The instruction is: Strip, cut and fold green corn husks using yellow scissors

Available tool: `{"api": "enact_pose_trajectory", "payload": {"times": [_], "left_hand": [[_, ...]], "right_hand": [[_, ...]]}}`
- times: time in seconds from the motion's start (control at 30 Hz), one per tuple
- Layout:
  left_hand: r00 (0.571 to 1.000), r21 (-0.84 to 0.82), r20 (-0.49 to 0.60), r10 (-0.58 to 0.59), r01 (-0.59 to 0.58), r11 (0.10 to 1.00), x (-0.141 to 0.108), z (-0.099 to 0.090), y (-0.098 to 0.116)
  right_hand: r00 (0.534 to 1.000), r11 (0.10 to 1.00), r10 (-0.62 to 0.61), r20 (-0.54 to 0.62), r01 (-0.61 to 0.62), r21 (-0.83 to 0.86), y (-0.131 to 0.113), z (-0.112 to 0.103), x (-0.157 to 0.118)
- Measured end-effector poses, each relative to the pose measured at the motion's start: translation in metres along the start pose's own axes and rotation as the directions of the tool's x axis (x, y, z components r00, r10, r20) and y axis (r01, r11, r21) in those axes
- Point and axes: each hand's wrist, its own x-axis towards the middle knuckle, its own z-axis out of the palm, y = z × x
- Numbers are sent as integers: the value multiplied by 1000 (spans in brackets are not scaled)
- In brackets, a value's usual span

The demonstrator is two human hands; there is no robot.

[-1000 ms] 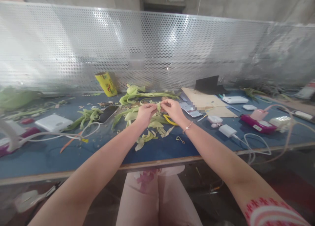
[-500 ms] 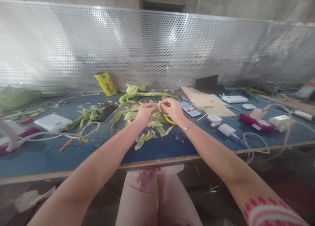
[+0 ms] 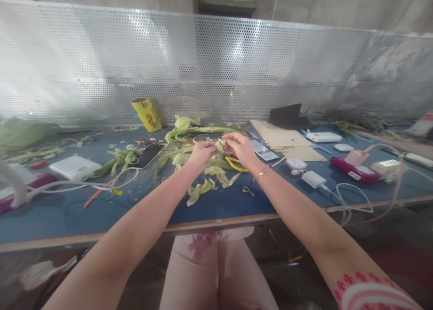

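Note:
Over the middle of the blue table, my left hand [image 3: 202,154] and my right hand [image 3: 239,148] meet at a small pale-green, ruffled piece of corn husk [image 3: 221,144]. The fingers of both hands pinch it, one hand from each side. Beneath and around them lie loose corn husks [image 3: 182,159], with shorter torn husk pieces [image 3: 199,190] nearer the front. A yellow loop, looking like a scissors handle [image 3: 238,166], shows just below my right hand; the rest of it is hidden.
A perforated metal panel [image 3: 101,66] rises behind the table. A yellow cardboard tube [image 3: 147,115] leans there. A dark phone [image 3: 149,157] lies left, a lit phone [image 3: 264,150] right. White cables [image 3: 355,188] and a purple power strip [image 3: 355,170] are at the right, a white box [image 3: 75,168] left.
My hands have shifted slightly, with the right hand tilted a little further back. More of the ruffled husk piece shows between the fingertips.

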Motion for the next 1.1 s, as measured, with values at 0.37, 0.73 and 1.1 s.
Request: {"api": "enact_pose_trajectory", "payload": {"times": [0.37,0.73,1.1], "left_hand": [[1000,-170,12,4,-2,985,0,3,-4],[997,-231,71,44,-27,973,1,0,-1],[998,-227,47,28,-16,974,-3,4,0]], "right_hand": [[977,968,-187,106,202,-150,-2,-5,-1],[947,888,-318,50,316,-333,-14,-6,-7],[933,835,-359,10,327,-443,-5,-8,-4]]}}
